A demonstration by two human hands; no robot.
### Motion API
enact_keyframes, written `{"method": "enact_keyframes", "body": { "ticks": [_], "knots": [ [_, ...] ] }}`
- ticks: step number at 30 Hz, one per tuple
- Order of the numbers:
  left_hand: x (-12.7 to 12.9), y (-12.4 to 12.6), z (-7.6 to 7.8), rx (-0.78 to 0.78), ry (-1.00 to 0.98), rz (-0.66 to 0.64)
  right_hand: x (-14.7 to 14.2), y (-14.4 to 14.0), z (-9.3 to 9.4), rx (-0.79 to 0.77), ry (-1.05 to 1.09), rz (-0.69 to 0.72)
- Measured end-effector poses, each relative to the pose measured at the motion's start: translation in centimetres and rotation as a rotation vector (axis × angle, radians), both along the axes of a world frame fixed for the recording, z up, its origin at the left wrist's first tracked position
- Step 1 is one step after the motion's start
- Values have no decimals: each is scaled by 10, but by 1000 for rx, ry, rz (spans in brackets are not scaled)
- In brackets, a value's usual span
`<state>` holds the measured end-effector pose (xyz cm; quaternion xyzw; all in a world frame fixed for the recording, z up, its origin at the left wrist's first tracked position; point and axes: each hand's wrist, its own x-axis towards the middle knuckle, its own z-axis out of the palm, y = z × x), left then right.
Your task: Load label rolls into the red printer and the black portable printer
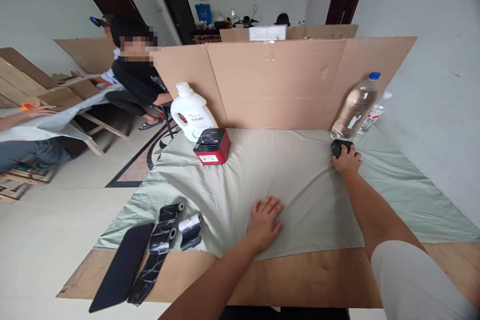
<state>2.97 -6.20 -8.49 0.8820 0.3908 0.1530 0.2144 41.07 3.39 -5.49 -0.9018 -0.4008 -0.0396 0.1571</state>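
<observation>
At the far left, off the surface, other people sit at a low bench; one hand (35, 109) of theirs rests on a grey sheet there. They are well apart from the work here.

On the near left of the surface (300, 275) lies a flat black slab (122, 266), and just beside it a strip of dark marbled film (155, 250) with its rolled end up, then a small roll (190, 230) of the same film with a white core. These lie partly on a pale green cloth (300, 180) that covers most of the surface.

Further back stands a white jug (192, 112), capped, contents not visible. Touching its front is a red and black box (212, 146), lid closed.

The left hand (264, 222) lies flat on the cloth near the middle, fingers spread, holding nothing; it seems to steady or smooth the cloth.

The right hand (347, 160) reaches to the far right and is curled over a small black object (339, 147), gripping it from above. The step looks like picking this object up; the next move would call for a firm lift clear of the bottle (355, 107) just behind it, which could tip. That bottle is clear, blue-capped and seemingly full of water; a smaller bottle (371, 112) stands behind it. A cardboard screen (285, 85) stands along the back.
</observation>
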Motion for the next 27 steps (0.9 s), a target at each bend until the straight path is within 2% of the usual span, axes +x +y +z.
{"method": "enact_keyframes", "body": {
  "ticks": [3, 6, 8, 11, 14, 16, 17, 19, 21, 23, 24, 27],
  "knots": [
    [0, -3, 4, 42, 169, -198, 10, 1, 11, 86, 16, -54],
    [-2, -7, 9, 9, 210, -268, 21, 7, 20, 126, -25, -62],
    [-4, -11, 11, -34, 176, -284, 24, 8, 21, 104, -58, -9],
    [-7, -15, 9, -104, 63, -272, 23, 1, 13, 53, -34, 24],
    [-19, 5, 6, -205, -130, -263, 16, -8, 1, 37, -10, -1],
    [-40, 40, 10, -220, -329, -75, 8, -8, -3, 84, -79, 6],
    [-54, 63, 15, -177, -440, 122, 0, -4, -3, 111, -122, 36],
    [-88, 113, 31, 25, -607, 519, -24, 10, 1, 136, -159, 147],
    [-121, 162, 48, 127, -716, 851, -63, 30, 7, 99, -75, 295],
    [-148, 200, 62, 28, -801, 1027, -118, 54, 12, 59, 117, 446],
    [-156, 215, 67, -61, -851, 1066, -149, 65, 14, 64, 230, 523],
    [-168, 242, 70, -282, -940, 1061, -248, 92, 13, 149, 613, 804]
  ]
}}
